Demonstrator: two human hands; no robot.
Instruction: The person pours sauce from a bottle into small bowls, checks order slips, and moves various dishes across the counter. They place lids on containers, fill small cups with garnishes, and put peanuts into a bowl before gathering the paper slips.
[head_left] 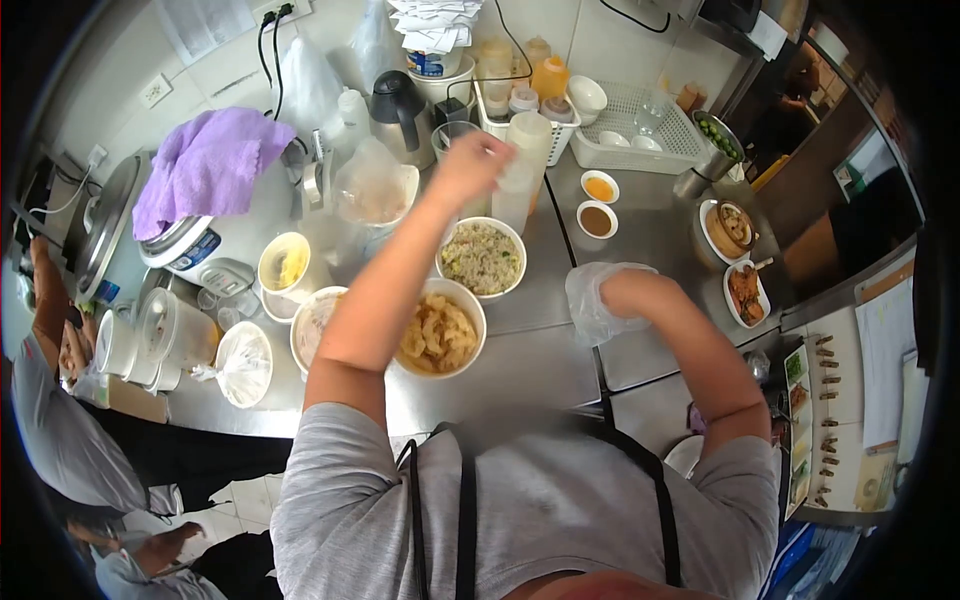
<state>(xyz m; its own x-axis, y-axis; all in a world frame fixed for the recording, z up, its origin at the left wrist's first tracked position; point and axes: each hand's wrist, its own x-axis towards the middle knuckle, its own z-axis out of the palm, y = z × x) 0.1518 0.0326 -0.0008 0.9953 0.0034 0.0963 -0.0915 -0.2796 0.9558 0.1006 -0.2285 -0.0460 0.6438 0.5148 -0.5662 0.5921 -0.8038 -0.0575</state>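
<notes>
My left hand [472,168] reaches over the back of the counter, its fingers curled and a little blurred. Whatever it may hold is too small to make out. Beside its fingertips stands a tall pale squeeze bottle [522,165]. A clear cup [452,135] is partly hidden behind the hand. My right hand [628,295] is closed on a thin clear plastic bag [594,300] above the steel counter, with its fingers mostly hidden by the bag. Between my arms are a tub of fried rice [481,258] and a tub of yellowish fried pieces [440,330].
Two small sauce cups [598,221] sit on the steel counter [540,370]. A white basket [640,135] and a thermal jug [400,115] stand behind. Plated food [746,293] is at right. A purple towel [212,170] covers a cooker at left, near a co-worker [80,420].
</notes>
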